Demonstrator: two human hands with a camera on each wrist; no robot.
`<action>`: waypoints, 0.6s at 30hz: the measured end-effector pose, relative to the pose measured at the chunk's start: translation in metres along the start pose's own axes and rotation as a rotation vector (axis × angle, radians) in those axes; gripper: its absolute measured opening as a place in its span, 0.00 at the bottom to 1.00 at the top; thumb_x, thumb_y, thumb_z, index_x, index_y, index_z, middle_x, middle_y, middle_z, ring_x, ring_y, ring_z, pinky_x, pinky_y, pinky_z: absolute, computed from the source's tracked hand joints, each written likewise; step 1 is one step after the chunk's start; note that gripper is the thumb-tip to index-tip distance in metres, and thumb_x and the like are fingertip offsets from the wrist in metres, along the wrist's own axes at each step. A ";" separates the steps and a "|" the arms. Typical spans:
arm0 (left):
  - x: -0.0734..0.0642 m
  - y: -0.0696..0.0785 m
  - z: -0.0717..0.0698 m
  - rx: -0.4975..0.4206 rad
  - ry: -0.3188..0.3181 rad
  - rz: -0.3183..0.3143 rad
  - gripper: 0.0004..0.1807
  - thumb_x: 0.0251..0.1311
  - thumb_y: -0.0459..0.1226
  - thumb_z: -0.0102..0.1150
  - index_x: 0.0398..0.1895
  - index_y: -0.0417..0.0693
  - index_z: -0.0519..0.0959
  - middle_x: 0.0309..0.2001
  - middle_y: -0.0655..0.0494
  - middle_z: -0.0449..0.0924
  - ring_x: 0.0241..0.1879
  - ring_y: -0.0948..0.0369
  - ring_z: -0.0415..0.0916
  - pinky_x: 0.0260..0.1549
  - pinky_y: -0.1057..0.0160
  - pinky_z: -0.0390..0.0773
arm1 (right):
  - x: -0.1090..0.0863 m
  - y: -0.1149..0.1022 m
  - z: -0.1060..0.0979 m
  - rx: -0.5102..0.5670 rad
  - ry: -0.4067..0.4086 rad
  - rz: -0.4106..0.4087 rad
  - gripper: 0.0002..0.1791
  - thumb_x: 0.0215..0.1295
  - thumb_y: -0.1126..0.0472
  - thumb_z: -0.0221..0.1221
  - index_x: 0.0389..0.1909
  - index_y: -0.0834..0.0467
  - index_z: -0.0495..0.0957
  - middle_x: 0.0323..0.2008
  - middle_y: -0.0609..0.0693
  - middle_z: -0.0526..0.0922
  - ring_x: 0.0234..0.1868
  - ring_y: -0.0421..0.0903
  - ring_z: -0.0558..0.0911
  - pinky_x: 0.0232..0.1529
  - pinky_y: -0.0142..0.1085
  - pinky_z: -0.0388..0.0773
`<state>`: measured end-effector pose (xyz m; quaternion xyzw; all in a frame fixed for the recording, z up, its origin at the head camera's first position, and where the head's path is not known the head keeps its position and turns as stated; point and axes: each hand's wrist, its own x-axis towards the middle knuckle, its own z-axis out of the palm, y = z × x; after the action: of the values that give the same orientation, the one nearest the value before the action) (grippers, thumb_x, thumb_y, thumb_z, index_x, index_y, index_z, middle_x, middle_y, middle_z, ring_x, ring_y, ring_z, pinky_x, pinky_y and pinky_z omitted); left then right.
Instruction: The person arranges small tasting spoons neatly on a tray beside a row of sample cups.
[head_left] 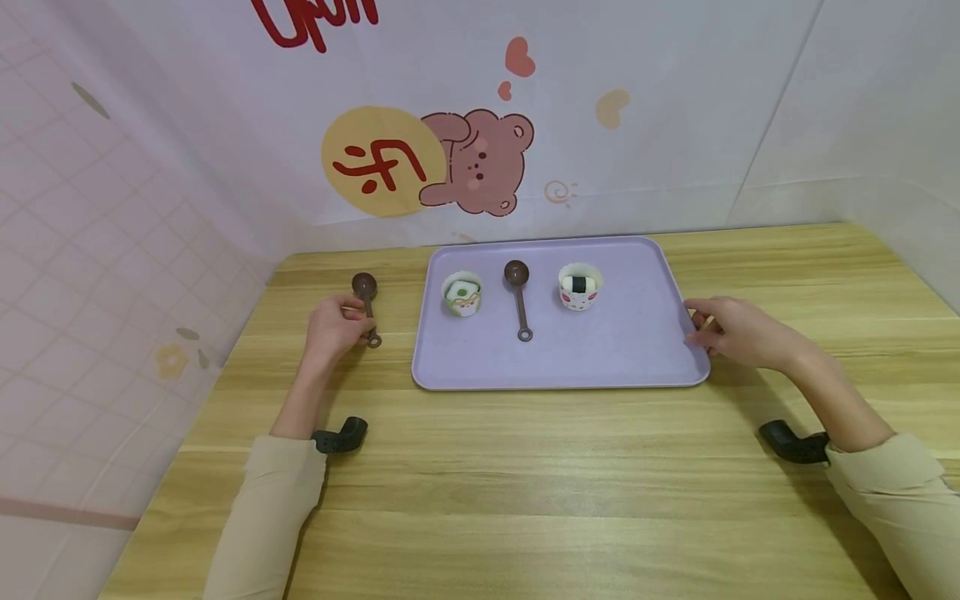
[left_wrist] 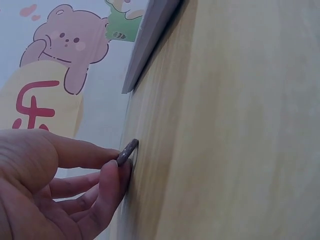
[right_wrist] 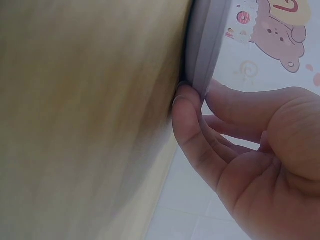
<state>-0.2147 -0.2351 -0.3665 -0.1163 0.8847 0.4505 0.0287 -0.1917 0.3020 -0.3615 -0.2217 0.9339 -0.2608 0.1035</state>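
Observation:
My left hand (head_left: 339, 327) pinches the handle of a brown measuring spoon (head_left: 364, 286) lying left of the tray. In the left wrist view, thumb and fingertips meet on the spoon's dark handle (left_wrist: 129, 151), close over the table. My right hand (head_left: 738, 332) grips the right edge of a lilac tray (head_left: 630, 350). The right wrist view has the thumb above the tray rim (right_wrist: 205, 55) and fingers tucked under it. On the tray, a second brown measuring spoon (head_left: 522, 308) lies between a paper cup with a white and green item (head_left: 462, 302) and a cup with an onigiri-like piece (head_left: 578, 292).
The tray lies on a wood-grain table (head_left: 525, 483) near the back wall (head_left: 660, 150), which carries a bear print (head_left: 487, 162). Dark wrist mounts (head_left: 341, 436) stick out at both sleeves. A tiled-pattern wall (head_left: 90, 275) borders the table on the left.

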 end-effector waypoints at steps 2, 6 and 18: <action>0.000 0.000 0.000 -0.002 -0.002 0.002 0.23 0.64 0.27 0.61 0.62 0.27 0.72 0.51 0.31 0.79 0.38 0.53 0.83 0.33 0.68 0.85 | 0.000 0.000 0.000 -0.002 0.002 -0.001 0.16 0.65 0.75 0.62 0.51 0.75 0.73 0.33 0.52 0.80 0.30 0.43 0.81 0.27 0.33 0.81; 0.000 0.000 0.000 -0.005 -0.008 -0.003 0.22 0.65 0.27 0.61 0.61 0.27 0.73 0.50 0.31 0.80 0.34 0.57 0.83 0.32 0.69 0.84 | 0.000 0.000 0.000 -0.006 0.005 -0.004 0.14 0.65 0.74 0.62 0.49 0.73 0.74 0.32 0.51 0.80 0.29 0.43 0.81 0.26 0.33 0.81; -0.001 0.003 -0.001 0.012 -0.028 -0.012 0.20 0.65 0.27 0.61 0.58 0.26 0.74 0.43 0.39 0.79 0.27 0.64 0.78 0.30 0.68 0.84 | 0.000 0.002 0.000 -0.013 -0.001 -0.006 0.16 0.65 0.74 0.62 0.51 0.75 0.72 0.33 0.51 0.81 0.31 0.45 0.82 0.27 0.33 0.81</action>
<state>-0.2146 -0.2337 -0.3632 -0.1152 0.8862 0.4465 0.0444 -0.1924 0.3032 -0.3622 -0.2255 0.9348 -0.2547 0.1019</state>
